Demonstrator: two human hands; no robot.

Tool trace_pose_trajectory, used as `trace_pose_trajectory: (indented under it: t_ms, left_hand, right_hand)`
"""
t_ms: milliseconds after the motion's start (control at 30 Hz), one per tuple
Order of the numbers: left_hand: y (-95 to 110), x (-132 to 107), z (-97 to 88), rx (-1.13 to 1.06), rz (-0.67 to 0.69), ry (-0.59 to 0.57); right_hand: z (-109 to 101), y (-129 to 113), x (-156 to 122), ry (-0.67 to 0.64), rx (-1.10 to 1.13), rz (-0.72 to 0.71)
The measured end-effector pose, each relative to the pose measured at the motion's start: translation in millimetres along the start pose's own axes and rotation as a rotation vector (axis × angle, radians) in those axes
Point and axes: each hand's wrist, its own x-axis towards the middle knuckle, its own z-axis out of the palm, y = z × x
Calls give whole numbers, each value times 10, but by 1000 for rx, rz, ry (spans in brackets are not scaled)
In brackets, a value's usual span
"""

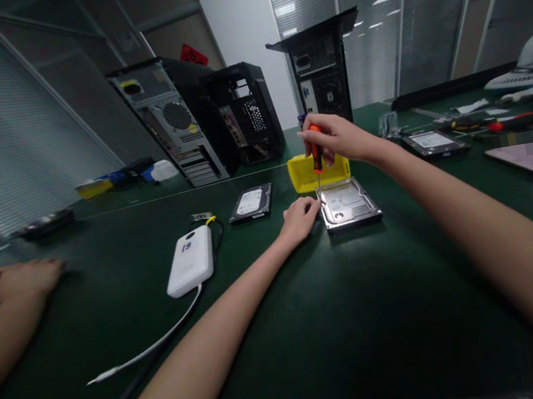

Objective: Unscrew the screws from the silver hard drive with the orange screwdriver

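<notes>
A silver hard drive (348, 203) lies flat on the green table (317, 326) in front of me. My right hand (332, 137) is closed round the top of a screwdriver (316, 158) with an orange and black handle, held upright with its tip at the drive's near left corner. My left hand (300, 218) rests on the table against the drive's left edge, fingers curled beside the screwdriver tip. A yellow tray (304, 176) stands just behind the drive.
A second hard drive (251, 202) lies to the left, and a white power bank (190, 260) with a cable nearer me. Three computer towers (183, 121) stand at the back. Another person's hands (11, 280) rest at the far left. Tools and a drive (432, 141) lie right.
</notes>
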Motion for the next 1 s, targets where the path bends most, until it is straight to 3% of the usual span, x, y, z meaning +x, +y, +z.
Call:
trace_pose_trajectory:
  t_ms: [233,533,1000]
  left_hand:
    - [0,-3,-5,-1,-5,-11]
    - [12,-10,-22,1,-19,-13]
    - [4,-10,0,14,-3,-5]
  right_hand:
    - [5,22,-26,31,-103,-15]
    - [-13,64,-5,-11,8,18]
    - [2,80,-1,39,-69,5]
